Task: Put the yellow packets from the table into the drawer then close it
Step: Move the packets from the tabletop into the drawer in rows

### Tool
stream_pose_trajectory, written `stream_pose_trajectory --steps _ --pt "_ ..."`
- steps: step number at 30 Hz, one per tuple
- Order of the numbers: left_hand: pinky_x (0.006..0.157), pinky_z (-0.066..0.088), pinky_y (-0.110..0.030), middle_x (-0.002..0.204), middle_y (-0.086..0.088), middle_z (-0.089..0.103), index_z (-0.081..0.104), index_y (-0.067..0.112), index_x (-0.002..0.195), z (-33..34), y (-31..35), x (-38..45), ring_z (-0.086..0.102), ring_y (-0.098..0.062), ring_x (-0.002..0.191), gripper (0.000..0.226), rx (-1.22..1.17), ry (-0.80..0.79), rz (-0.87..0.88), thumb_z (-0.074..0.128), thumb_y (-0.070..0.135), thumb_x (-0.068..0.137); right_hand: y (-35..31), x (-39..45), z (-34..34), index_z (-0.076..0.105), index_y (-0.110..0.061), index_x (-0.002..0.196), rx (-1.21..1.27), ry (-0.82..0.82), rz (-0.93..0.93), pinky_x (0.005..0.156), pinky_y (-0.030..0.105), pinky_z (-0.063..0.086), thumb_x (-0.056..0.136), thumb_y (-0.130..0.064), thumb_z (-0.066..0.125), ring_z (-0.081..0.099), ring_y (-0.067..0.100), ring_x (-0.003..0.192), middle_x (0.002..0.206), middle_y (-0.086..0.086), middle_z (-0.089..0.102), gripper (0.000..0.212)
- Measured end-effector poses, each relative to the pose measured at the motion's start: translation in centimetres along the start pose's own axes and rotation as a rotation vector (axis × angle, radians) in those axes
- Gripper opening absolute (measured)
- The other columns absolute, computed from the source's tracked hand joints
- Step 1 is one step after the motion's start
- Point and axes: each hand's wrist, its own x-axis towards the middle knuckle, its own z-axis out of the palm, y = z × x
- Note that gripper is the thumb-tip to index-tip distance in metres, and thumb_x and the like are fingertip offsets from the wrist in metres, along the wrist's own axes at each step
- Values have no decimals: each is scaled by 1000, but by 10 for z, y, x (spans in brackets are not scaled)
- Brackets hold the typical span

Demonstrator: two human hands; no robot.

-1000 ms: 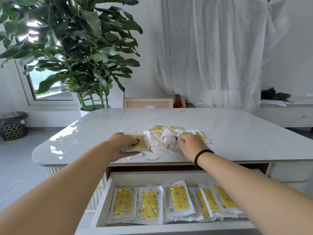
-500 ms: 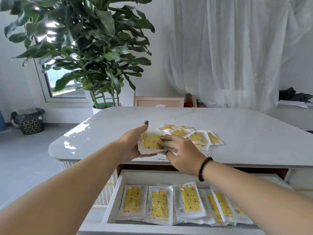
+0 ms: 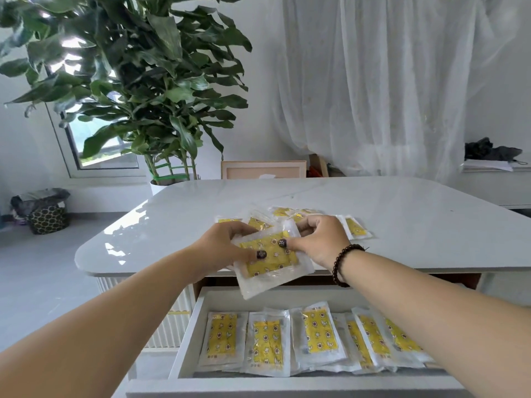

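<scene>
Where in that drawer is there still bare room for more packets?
Hardly any: packets in the drawer overlap in a row across its floor. A bare strip shows along the back wall of the drawer, behind the row. Both arms cross the right part.

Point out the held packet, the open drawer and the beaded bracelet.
held packet (image 3: 270, 258), head view, on its yellow printed middle.
open drawer (image 3: 184, 343), head view, on its white left wall.
beaded bracelet (image 3: 340, 261), head view, on the dark beads at the right wrist.
</scene>
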Motion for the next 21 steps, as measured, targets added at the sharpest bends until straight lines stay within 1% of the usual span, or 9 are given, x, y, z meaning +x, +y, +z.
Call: stream_pose_trajectory --steps 3,5,7,10,12,14,16,18,21 --pt "77 58 -26 99 4 65 62 27 102 9 5 -4 66 -15 87 35 191 -76 56 81 15 75 -6 -1 -6 70 -11 78 31 4 -53 66 18 52 67 -7 84 58 10 67 69 -5 62 18" --pt "83 58 -31 101 4 68 61 28 104 16 7 -5 67 -15 90 36 254 -118 66 81 20 75 -8 -2 -5 73 -8 80 38 -16 -68 62 14 49 67 -8 84 56 7 64 69 -5 63 17" --pt "85 57 -38 107 -1 67 56 26 115 22 8 -3 67 -18 94 45 293 -148 66 79 23 77 -5 -2 -2 73 -9 79 33 -20 -78 61 15 48 68 -9 84 56 5 63 69 -6 62 16" --pt "84 58 -42 113 -2 63 40 27 129 24 7 1 68 -20 93 60 229 -115 30 76 19 80 1 3 -2 72 -15 77 67 67 -79 69 19 51 75 -12 78 61 8 69 71 -7 65 7" --pt "84 58 -43 113 -4 64 31 30 135 18 3 6 70 -23 91 72 106 -31 -12 75 13 81 8 11 -9 69 -19 74 68 179 -78 68 19 49 80 -13 72 62 9 70 71 -8 65 9" --pt "86 57 -43 110 -9 63 20 35 144 8 -2 12 69 -29 94 88 -2 85 -72 75 9 80 19 18 -20 68 -18 76 -96 237 -72 64 15 44 82 -14 68 60 8 69 68 -9 62 7" --pt "88 55 -44 118 -16 60 13 35 149 -5 -7 18 66 -33 100 97 -101 237 -146 76 8 80 35 25 -31 69 -16 81 -346 175 -55 70 20 49 84 -15 64 62 14 78 76 -6 62 6" --pt "87 55 -46 132 -15 51 13 30 152 -18 -12 20 65 -32 101 96 -266 350 -228 74 6 82 50 27 -35 67 -17 85 -570 48 -39 78 29 52 85 -19 61 61 18 88 89 -3 63 6" --pt "69 56 -37 116 -14 51 18 14 151 -32 -15 14 65 -26 81 82 -497 413 -291 67 2 87 56 22 -28 62 -20 97 -815 -98 -89 83 33 50 88 -33 59 55 17 98 108 -1 56 16"
